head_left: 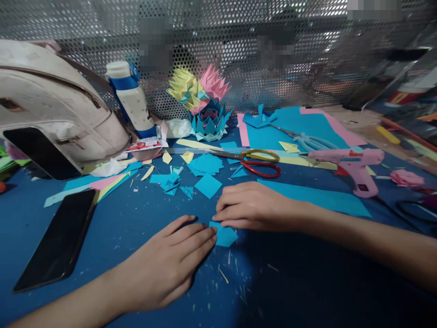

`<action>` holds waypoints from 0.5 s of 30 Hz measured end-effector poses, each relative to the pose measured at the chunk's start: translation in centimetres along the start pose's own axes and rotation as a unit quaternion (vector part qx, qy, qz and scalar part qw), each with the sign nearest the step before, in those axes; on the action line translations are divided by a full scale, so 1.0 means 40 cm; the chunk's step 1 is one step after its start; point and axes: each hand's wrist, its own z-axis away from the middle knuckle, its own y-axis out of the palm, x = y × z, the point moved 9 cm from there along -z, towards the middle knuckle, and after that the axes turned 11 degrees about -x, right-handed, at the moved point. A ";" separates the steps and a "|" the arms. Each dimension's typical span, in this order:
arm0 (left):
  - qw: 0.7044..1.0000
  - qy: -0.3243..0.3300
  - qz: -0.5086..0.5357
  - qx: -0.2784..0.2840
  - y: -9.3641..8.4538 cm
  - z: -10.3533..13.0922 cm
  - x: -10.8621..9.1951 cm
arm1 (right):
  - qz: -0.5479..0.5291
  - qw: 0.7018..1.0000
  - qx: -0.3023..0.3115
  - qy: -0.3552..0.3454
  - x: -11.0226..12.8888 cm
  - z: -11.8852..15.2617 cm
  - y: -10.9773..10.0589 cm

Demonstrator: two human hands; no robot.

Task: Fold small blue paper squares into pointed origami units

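Note:
A small piece of blue paper lies on the dark blue tabletop, its right side coming to a point as if folded. My left hand rests palm down to its left, fingers stretched out flat and fingertips on the paper's left edge. From the upper right, my right hand has its fingers curled together at the paper's top edge, gripping or pressing it there. Just beyond the hands is a blue paper square, beside a pile of blue squares and some folded blue pieces.
Scissors, pliers and a pink glue gun lie farther back. Paper flowers stand near the perforated metal panel. At left are a phone, a backpack with another phone, and a bottle.

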 end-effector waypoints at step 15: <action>1.000 -0.028 0.006 0.004 0.008 0.002 0.011 | -0.028 0.999 -0.015 0.042 -0.006 0.007 0.020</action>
